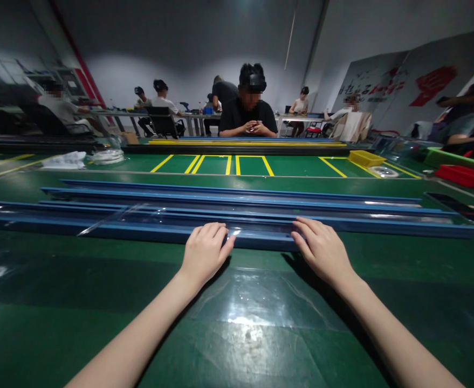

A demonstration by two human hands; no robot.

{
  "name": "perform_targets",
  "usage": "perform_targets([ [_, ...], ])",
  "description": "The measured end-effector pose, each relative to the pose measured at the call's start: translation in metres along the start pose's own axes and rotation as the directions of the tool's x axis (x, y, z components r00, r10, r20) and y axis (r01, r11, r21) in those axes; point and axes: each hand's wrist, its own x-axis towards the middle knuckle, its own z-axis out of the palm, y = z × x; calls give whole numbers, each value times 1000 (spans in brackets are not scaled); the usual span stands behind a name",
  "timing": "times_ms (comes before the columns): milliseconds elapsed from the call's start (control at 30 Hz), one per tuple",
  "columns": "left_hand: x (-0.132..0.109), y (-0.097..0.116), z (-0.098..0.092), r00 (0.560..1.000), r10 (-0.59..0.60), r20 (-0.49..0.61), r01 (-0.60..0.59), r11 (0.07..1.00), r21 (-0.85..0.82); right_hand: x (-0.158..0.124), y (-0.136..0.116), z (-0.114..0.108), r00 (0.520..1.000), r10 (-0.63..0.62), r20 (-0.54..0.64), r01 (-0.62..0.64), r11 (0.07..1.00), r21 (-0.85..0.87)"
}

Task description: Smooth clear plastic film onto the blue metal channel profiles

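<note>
Side by side, both my hands rest on the nearest of several long blue channel strips point(111, 229) lying crosswise on the green table. My left hand point(205, 247) lies over its near edge, fingers outstretched and thumb apart. In the same way, my right hand point(321, 247) touches that strip farther right, with its fingers spread. Clear plastic film point(151, 214) covers part of the strip and shines between my hands. Another flat band of clear film point(256, 296) lies on the table below my forearms. My palms' undersides are hidden.
Yellow and black strips point(247, 144) lie across the far side, before a seated person point(248, 108). A yellow tray point(366, 158), a red tray point(465, 175) and a dark phone-like slab point(459, 206) are at right. White rolls point(108, 157) lie at left. Other people sit behind.
</note>
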Motion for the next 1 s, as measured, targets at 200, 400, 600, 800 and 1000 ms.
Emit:
perform_targets([
  [200, 3, -11, -9, 980, -195, 33, 187, 968, 166, -1, -8, 4, 999, -26, 20, 26, 1000, 7],
  [400, 2, -15, -11, 963, -268, -5, 265, 946, 185, -5, -18, 13, 988, -149, 27, 148, 988, 41],
  [600, -2, -2, 1, 997, -63, 43, 59, 994, 93, -4, -27, 13, 967, -244, 66, 242, 969, 48],
  [800, 0, 1, 3, 985, -99, 144, 84, 991, 106, -2, -18, 10, 981, -192, 13, 191, 980, 59],
  [1000, 7, -15, -17, 954, -252, 161, 233, 964, 126, -1, -9, 8, 996, -46, -73, 51, 996, 67],
])
